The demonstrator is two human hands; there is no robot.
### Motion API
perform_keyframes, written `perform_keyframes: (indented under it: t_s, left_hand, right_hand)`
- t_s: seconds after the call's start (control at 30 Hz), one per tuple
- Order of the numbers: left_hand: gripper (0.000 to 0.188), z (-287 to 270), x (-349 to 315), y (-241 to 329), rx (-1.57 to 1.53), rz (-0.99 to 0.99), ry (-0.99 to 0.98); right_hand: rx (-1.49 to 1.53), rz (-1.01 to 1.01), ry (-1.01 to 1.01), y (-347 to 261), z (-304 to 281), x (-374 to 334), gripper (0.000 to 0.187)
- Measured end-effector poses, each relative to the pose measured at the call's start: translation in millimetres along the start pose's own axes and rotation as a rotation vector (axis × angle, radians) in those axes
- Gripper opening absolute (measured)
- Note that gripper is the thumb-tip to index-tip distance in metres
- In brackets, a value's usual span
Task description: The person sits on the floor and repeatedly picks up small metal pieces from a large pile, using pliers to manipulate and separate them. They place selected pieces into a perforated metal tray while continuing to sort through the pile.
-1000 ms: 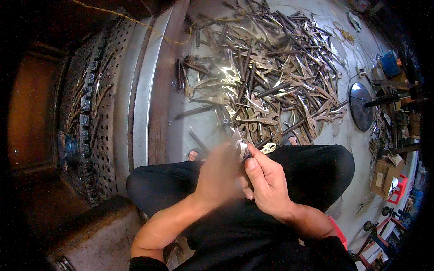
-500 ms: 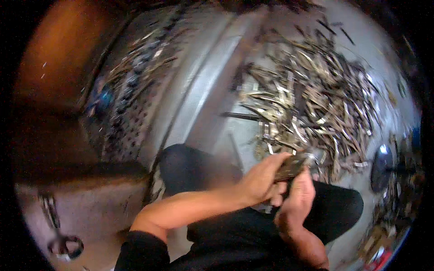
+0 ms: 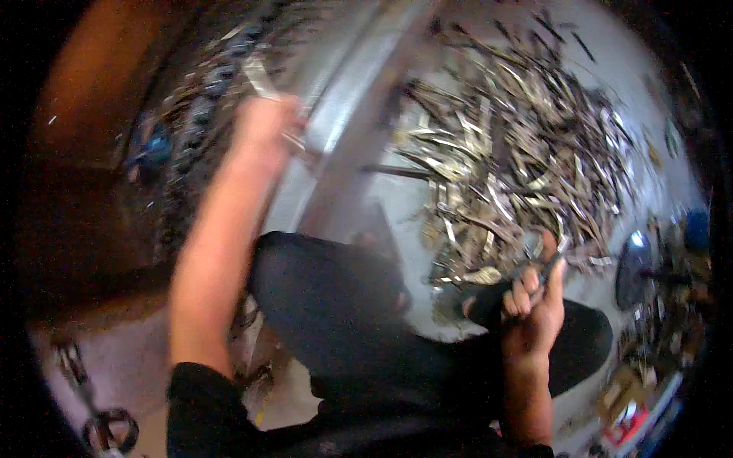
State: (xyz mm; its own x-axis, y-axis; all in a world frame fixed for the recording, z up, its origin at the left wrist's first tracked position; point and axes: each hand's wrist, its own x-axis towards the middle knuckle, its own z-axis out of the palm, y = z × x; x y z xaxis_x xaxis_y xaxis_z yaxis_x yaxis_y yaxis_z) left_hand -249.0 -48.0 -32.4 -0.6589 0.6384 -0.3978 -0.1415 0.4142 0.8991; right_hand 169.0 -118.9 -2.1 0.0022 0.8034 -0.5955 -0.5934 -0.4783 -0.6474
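My left hand [image 3: 263,126], smeared by motion, is stretched far left over the edge of a metal ledge. Its fingers are closed round a long, flat, light metal strip [image 3: 259,75], which sticks out above and below the fist. My right hand [image 3: 534,305] is over my right thigh, at the near edge of a heap of metal pieces [image 3: 534,153]. Its fingers are curled round something slim and dark with a bright tip, mostly hidden by the fingers. The heap holds many curved, shiny and dull strips.
Left of the metal ledge [image 3: 343,114] lies a bed of dark pieces [image 3: 210,107] with a blue item [image 3: 158,146] beside it. A dark round disc [image 3: 632,267] stands at right, above mixed scrap and a red object [image 3: 626,427]. A ring-ended metal part [image 3: 111,431] is at lower left.
My hands were together over the lap, around a dark metal piece. The left has swung up and left with a strip; the right has stayed near the heap, turned slightly upward.
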Motion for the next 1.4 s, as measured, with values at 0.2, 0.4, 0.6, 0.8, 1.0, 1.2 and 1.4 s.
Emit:
perform_keyframes:
  t_s: [0.2,0.4,0.6,0.8,1.0,1.2,1.4]
  left_hand:
    - [0.034,-222.9,209.7,61.8,-0.225,0.249,0.232]
    - [0.056,20.9,103.0,-22.9,0.905,0.662,-0.074]
    - [0.065,248.6,-49.3,-197.0,0.959,1.144,-1.171]
    - [0.035,352.9,-76.0,-291.1,1.405,1.334,-0.96]
    - [0.05,365.7,-75.4,-282.8,1.586,1.127,-0.847]
    - [0.045,363.3,-76.2,-260.5,1.691,1.309,-0.833]
    - [0.057,321.6,-103.2,-177.6,1.437,0.804,-1.087]
  right_hand:
    - [-0.02,-0.081,0.108,-18.1,-43.8,22.9,0.051]
    - [0.09,-0.34,0.22,-45.4,-65.0,19.8,0.051]
    - [0.228,-0.27,0.165,-48.5,-58.4,24.8,0.048]
    - [0.263,-0.237,0.195,-49.5,-75.3,23.1,0.049]
    - [0.264,-0.159,0.188,-52.7,-78.1,19.1,0.047]
    - [0.273,-0.138,0.192,-49.5,-78.2,15.7,0.047]
    - [0.074,-0.183,0.241,-34.0,-92.2,15.8,0.048]
